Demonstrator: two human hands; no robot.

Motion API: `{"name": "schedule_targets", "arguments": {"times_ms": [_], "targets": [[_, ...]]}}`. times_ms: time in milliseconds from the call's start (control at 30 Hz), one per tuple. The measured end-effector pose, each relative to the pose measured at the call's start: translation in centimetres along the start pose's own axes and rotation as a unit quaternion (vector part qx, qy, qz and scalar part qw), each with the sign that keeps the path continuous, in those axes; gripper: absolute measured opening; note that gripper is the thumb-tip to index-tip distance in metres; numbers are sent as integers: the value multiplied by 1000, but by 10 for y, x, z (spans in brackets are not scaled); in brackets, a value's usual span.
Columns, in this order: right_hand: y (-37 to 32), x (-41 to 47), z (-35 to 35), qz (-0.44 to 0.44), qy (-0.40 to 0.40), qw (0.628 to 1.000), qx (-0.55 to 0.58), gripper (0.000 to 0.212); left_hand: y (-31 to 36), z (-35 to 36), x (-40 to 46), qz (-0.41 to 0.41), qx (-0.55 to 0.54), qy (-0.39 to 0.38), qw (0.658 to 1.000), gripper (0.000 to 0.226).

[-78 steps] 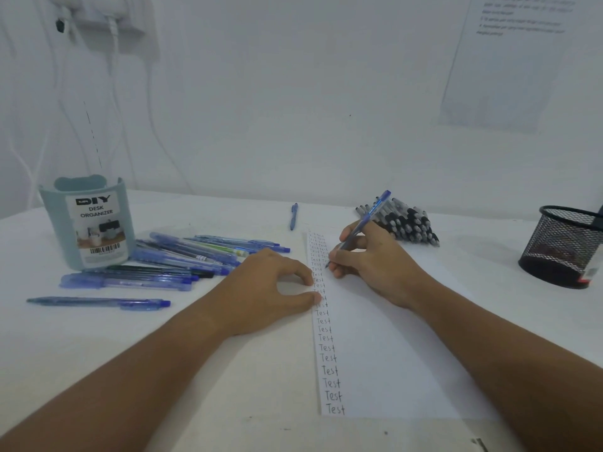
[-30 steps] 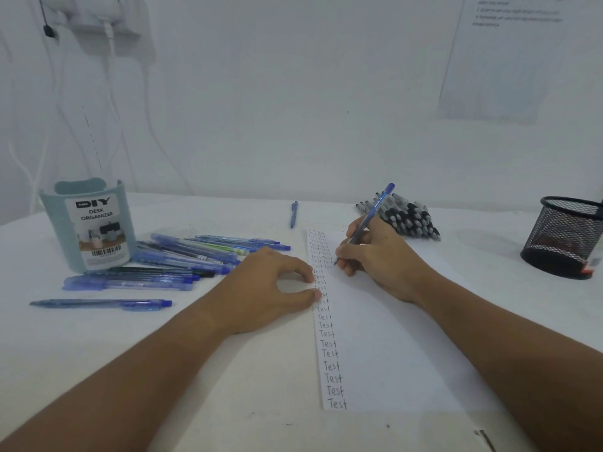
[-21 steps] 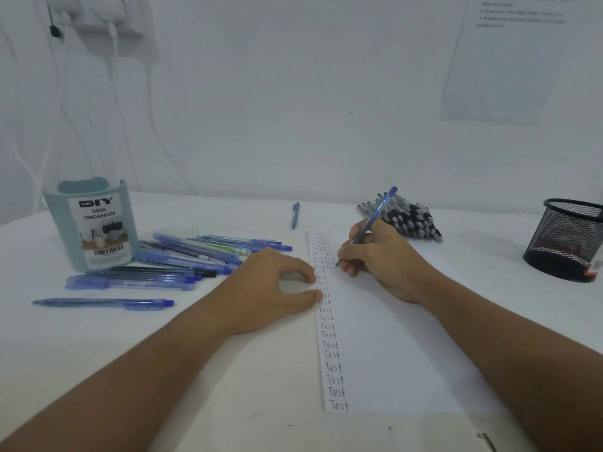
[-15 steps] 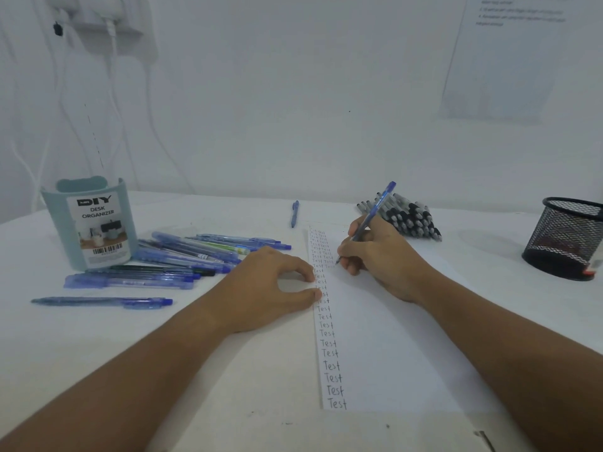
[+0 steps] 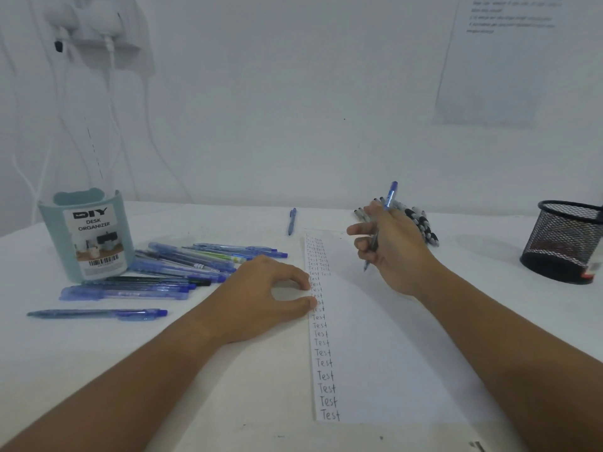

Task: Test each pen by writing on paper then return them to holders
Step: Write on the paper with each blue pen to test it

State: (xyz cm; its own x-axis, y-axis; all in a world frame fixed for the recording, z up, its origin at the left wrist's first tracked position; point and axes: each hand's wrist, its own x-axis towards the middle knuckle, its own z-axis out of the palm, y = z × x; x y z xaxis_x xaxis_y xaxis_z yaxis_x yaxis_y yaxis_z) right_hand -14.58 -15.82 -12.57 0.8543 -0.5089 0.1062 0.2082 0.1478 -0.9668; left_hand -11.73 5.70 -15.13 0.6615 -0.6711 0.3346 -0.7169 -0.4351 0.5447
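Right hand [image 5: 396, 252] grips a blue pen [image 5: 381, 223], tip clear of the paper [image 5: 375, 337]. Left hand [image 5: 261, 295] rests relaxed, fingertips pressing the paper's edge.

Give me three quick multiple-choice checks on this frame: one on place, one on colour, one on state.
1. Where is the black mesh holder?
A. far right of the table
B. beside the teal organizer
C. on the paper

2. What colour is the pen in the right hand?
A. red
B. blue
C. green

3. Where is that pen's tip?
A. pressed to the paper
B. lifted above the paper
C. inside a holder

Answers: 1 A, it stands by the right edge. 2 B, its barrel is blue. 3 B, the tip hangs clear of the sheet.
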Motion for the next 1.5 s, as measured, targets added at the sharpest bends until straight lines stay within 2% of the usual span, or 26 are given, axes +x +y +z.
{"name": "schedule_targets", "arguments": {"times_ms": [433, 600, 700, 767, 933, 1000, 1067, 1167, 1267, 1500], "targets": [[-2, -4, -3, -22, -2, 999, -30, 21, 2, 0, -1, -5, 3, 3, 1000, 20], [-4, 5, 1, 13, -8, 996, -87, 9, 2, 0, -2, -9, 4, 3, 1000, 18], [-12, 19, 9, 28, -10, 987, -160, 14, 4, 0, 0, 2, 5, 10, 1000, 16], [-16, 30, 16, 39, -17, 975, -218, 8, 4, -1, 0, 7, 6, 12, 1000, 15], [-20, 59, 39, 46, -33, 950, -306, 12, 5, -3, 3, 4, -13, 17, 1000, 14], [-17, 72, 50, 36, -18, 928, -371, 6, 6, -4, 4, 1, -33, 18, 999, 14], [-10, 85, 57, 20, -10, 909, -417, 14, 5, -4, 4, 1, -48, 19, 999, 15], [4, 101, 69, 15, -25, 892, -451, 16, 2, -5, 7, -4, -66, 16, 998, 15], [13, 110, 78, 1, -30, 856, -517, 26, 0, -5, 10, -5, -70, 9, 998, 15], [27, 126, 94, -17, -23, 797, -603, 39, -1, -4, 11, 4, -49, 17, 999, 19]]}}
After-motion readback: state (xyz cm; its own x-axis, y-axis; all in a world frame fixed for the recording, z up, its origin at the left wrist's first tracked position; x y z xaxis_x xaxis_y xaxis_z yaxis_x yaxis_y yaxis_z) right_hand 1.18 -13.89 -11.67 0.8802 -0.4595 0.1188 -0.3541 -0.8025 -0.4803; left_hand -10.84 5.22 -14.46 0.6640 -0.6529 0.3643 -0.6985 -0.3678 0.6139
